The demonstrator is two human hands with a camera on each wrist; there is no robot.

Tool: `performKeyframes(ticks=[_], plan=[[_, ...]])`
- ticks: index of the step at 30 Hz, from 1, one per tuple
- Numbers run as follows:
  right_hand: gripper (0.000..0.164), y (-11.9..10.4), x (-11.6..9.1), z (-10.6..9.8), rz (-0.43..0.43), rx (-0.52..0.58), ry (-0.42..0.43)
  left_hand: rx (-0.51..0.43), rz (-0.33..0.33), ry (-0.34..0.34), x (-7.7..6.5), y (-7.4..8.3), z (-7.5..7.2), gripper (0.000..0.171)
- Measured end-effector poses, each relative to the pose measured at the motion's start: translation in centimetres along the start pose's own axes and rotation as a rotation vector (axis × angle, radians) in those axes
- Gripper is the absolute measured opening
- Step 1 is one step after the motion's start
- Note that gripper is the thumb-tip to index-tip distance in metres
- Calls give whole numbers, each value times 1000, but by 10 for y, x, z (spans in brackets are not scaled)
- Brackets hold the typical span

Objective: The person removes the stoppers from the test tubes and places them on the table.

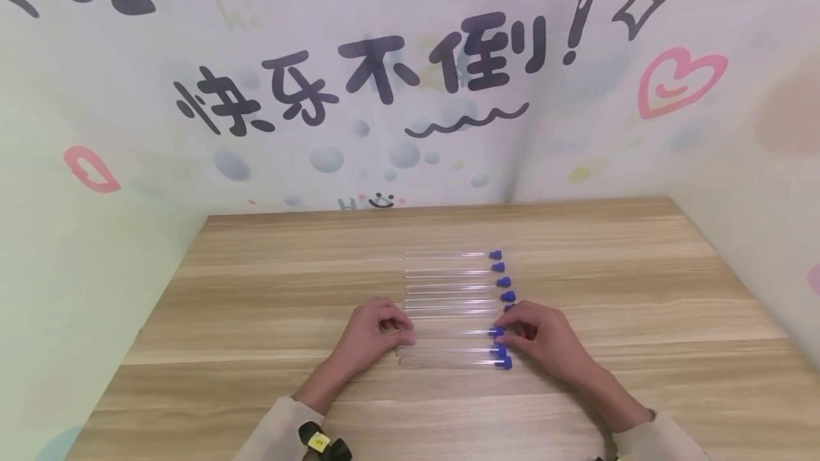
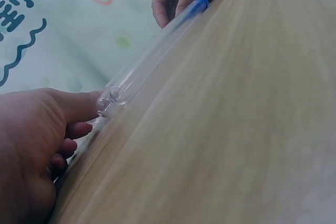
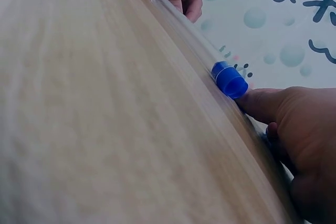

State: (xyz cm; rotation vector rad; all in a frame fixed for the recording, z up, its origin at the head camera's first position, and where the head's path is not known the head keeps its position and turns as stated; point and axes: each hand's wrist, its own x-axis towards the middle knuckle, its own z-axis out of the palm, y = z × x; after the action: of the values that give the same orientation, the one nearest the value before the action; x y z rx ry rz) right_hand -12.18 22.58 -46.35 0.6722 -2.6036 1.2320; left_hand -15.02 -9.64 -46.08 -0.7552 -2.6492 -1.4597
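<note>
Clear test tubes lie side by side across the table, rounded ends to the left. My left hand (image 1: 374, 329) pinches the rounded end of one test tube (image 1: 448, 334) between thumb and fingers. At its other end my right hand (image 1: 544, 336) pinches the blue cap (image 1: 496, 331), which sits on the tube. Nearer to me lie two capped tubes, the closest one (image 1: 448, 362) with its blue cap (image 1: 504, 363) on; both show in front of the hands in the left wrist view, overlapping. Beyond the hands are several uncapped tubes (image 1: 445, 274).
Separate blue caps, such as the farthest one (image 1: 496, 255), lie just right of the uncapped tubes' ends; one is partly hidden by the right hand. The wood-grain table (image 1: 269, 262) ends at a printed cloth wall (image 1: 288, 162), with pale side walls left and right.
</note>
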Motion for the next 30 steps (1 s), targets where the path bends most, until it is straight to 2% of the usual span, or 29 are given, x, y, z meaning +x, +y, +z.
performKeyframes(ticks=[7,14,18,25,30], plan=[[20,0,-1,1,-10,4,24,-37,-1,15,-1,-1,1,14],[24,-2,-1,0,-58,-4,97,-121,10,49,-1,-2,1,15],[25,-3,-1,1,-18,27,117,-145,20,55,-2,-1,1,14],[23,-7,-1,3,43,115,125,-188,-18,57,-2,1,1,17],[25,-22,1,1,55,148,125,-195,-16,66,-2,3,1,18]])
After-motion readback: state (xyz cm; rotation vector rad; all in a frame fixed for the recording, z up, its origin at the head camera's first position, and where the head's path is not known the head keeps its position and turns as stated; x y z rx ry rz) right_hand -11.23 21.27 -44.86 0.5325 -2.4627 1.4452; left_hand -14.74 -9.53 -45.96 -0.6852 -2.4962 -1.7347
